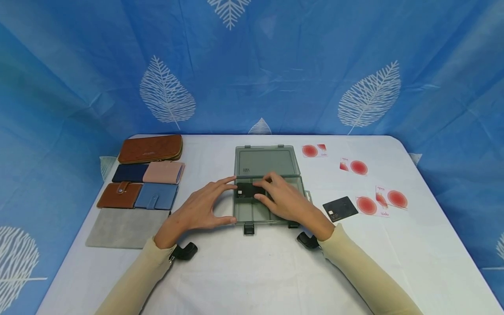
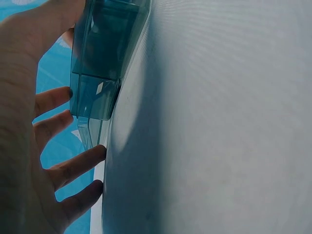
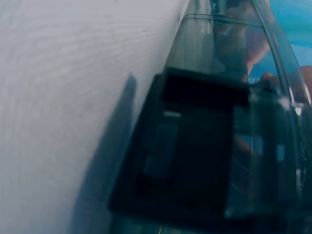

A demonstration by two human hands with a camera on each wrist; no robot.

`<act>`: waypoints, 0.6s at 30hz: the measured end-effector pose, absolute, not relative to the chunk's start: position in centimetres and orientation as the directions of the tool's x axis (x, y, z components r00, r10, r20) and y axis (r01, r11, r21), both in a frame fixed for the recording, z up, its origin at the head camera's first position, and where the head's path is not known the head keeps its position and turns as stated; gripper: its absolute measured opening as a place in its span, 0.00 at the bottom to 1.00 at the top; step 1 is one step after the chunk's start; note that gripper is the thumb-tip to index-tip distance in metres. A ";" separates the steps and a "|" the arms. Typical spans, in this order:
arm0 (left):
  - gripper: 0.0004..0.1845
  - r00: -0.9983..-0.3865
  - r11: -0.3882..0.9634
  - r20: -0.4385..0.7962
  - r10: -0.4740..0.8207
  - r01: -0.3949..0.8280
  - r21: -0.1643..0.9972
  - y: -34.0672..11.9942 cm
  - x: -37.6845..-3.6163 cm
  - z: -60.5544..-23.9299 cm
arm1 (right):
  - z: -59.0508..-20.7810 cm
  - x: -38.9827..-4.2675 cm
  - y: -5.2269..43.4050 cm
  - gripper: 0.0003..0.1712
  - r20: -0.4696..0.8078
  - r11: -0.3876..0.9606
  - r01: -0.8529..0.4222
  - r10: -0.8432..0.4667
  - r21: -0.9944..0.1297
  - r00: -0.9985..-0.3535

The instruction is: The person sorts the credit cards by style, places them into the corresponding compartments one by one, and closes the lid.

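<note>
While the left hand [image 1: 202, 206] steadies the clear green box [image 1: 243, 213], its fingers spread against the left wall, the right hand [image 1: 285, 200] looks to be pinching a black VIP card [image 1: 247, 191]. From the head view, that card is in the box's back-left part, long axis running left-right along the hinge, chip and lettering toward the left wall. Can't tell if it's fully seated. My worry: a crooked push could jam it on a divider, or too hard a shove could make the box skid. Spare black card [image 1: 340, 209] is right of the box, btw.

Left wrist view: those left fingers are clearly fanned out, some at the box's wall.

Right wrist view: a blurry dark clasp [image 3: 200, 156] at the box's front blocks loads, so no telling the right-hand grip there.
</note>
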State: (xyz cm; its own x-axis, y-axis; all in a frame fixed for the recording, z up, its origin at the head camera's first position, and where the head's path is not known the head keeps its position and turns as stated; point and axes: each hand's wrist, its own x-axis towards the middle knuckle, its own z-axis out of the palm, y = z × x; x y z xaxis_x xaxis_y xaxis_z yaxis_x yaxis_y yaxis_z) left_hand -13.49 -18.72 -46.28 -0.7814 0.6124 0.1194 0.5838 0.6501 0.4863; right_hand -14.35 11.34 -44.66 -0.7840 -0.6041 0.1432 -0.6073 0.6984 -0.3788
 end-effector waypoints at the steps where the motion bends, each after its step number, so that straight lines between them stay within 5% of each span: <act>1: 0.48 -0.782 0.650 0.120 0.612 0.583 0.487 -18.7 -13.5 -46.3 | -44.7 -14.3 11.3 0.25 0.135 0.697 -0.609 -0.610 -0.378 -0.781; 18: 0.48 -0.775 0.642 0.128 0.619 0.594 0.484 -18.8 -13.6 -46.4 | -44.6 -14.3 11.6 0.29 0.019 0.706 -0.614 -0.651 -0.352 -0.759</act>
